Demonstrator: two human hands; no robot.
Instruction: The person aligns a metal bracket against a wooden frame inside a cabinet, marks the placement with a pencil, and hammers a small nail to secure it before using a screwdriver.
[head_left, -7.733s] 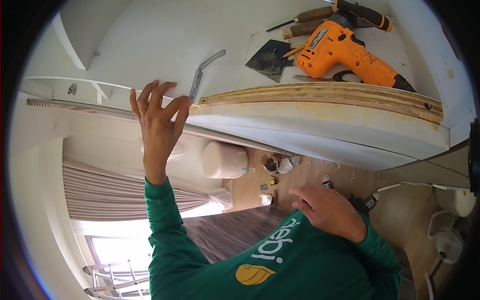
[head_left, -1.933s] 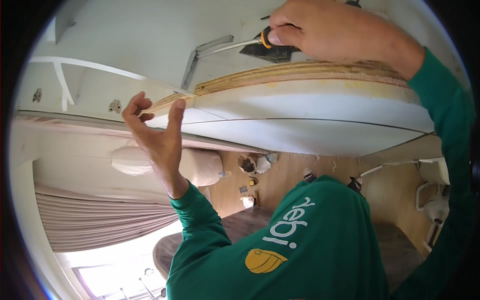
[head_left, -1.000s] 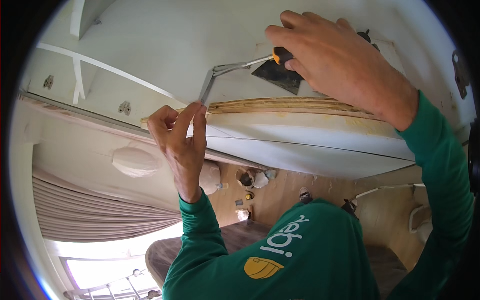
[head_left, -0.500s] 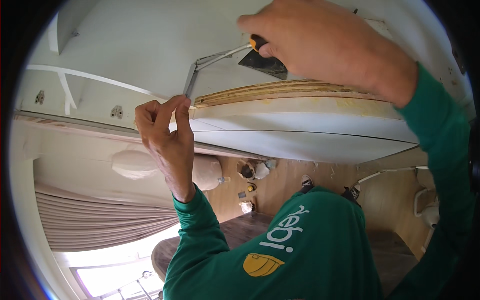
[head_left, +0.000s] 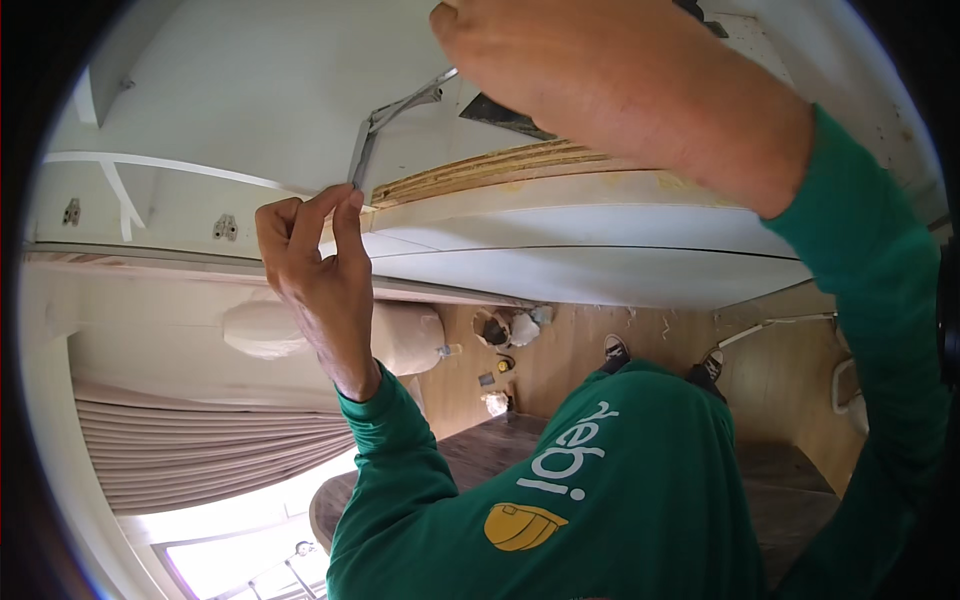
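My left hand (head_left: 320,250) is raised, thumb and forefinger pinched on the lower end of a grey metal folding stay arm (head_left: 361,158). That arm bends at a joint and runs up to the white cabinet panel (head_left: 270,80). My right hand (head_left: 530,50) is closed round a screwdriver; its handle is now hidden by the hand. The thin screwdriver shaft (head_left: 440,78) points down and left toward the stay arm's joint. Whether the tip touches the joint, I cannot tell. Beside my right wrist lies a dark flat piece (head_left: 495,115).
A white board with a rough layered wooden edge (head_left: 480,170) runs below my right forearm. Metal hinge plates (head_left: 225,227) sit on the panel at left. Below are a dark wooden surface (head_left: 480,440), an open bag (head_left: 490,327) on the floor, a wrapped bundle (head_left: 405,338) and a curtain (head_left: 200,440).
My right hand has moved up and left, and the orange and black screwdriver handle has gone out of sight behind it. My left hand keeps its pinch; the view has shifted slightly.
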